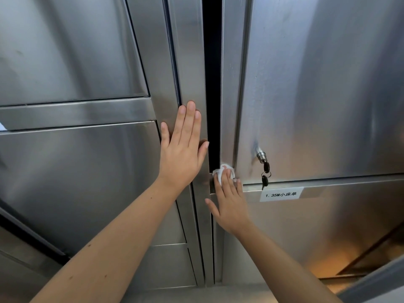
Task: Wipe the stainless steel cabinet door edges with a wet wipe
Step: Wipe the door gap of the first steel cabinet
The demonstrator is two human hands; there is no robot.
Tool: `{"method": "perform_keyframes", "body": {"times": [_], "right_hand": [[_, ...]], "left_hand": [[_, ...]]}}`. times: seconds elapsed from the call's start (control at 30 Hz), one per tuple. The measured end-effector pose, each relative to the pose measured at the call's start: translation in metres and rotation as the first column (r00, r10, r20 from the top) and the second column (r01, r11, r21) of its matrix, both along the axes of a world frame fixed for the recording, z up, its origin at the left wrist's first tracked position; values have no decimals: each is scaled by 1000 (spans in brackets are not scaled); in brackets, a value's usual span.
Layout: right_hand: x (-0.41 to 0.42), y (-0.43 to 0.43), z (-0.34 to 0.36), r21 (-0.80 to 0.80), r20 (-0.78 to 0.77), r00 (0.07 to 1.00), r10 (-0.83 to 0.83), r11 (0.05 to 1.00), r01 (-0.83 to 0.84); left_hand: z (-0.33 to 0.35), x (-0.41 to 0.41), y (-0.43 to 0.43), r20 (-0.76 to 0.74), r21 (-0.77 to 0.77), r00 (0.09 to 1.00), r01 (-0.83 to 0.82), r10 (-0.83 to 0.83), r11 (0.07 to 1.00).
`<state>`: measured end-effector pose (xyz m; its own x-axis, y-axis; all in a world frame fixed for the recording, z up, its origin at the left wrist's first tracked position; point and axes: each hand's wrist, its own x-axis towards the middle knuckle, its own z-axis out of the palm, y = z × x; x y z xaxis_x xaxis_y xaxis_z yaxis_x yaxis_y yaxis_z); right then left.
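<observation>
We face a stainless steel cabinet [76,171] built of several brushed panels. Its upper right door [317,84] stands slightly ajar, so a dark gap [213,84] runs between the door edge [228,95] and the upright steel strip [188,62] to the left.

Our left hand [182,149] lies flat on that strip with its fingers straight and together. It holds nothing and only braces. Our right hand [230,204] is spread as well, thumb out to the side. Its straight fingers press the wet wipe [219,172] against the door edge at the door's lower corner. Nothing is pinched, so pressure alone holds the wipe there.

A white label [281,194] sits on the rail below the door. Near the corner, a cylinder lock [261,156] has keys [265,174] hanging from it.

We judge the step in hand to be wiping the vertical edge from its low end. To do it well, we should wrap the wipe round the fold so face and return are cleaned together. Long, even strokes along the grain suit brushed steel best. The door may swing under pressure, so the left hand's brace matters. Fingertips belong outside the gap and away from the keys. We cannot tell how much of the edge above is already clean.
</observation>
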<state>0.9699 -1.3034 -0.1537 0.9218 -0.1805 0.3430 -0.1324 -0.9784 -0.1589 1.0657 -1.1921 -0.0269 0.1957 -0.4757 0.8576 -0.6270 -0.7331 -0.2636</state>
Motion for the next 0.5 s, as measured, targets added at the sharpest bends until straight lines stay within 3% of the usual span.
{"method": "perform_keyframes", "body": {"times": [0.23,0.5], "right_hand": [[-6,2,-5,23,-19,1000,-1,1000,2],[-10,-4,-4,8,-39,996,81,997,-81]], "left_hand": [[-1,-5,-5,-46,-42,999,18,-20,999],[-9,-5,-19,-90,-66,992,-97,91,993]]}}
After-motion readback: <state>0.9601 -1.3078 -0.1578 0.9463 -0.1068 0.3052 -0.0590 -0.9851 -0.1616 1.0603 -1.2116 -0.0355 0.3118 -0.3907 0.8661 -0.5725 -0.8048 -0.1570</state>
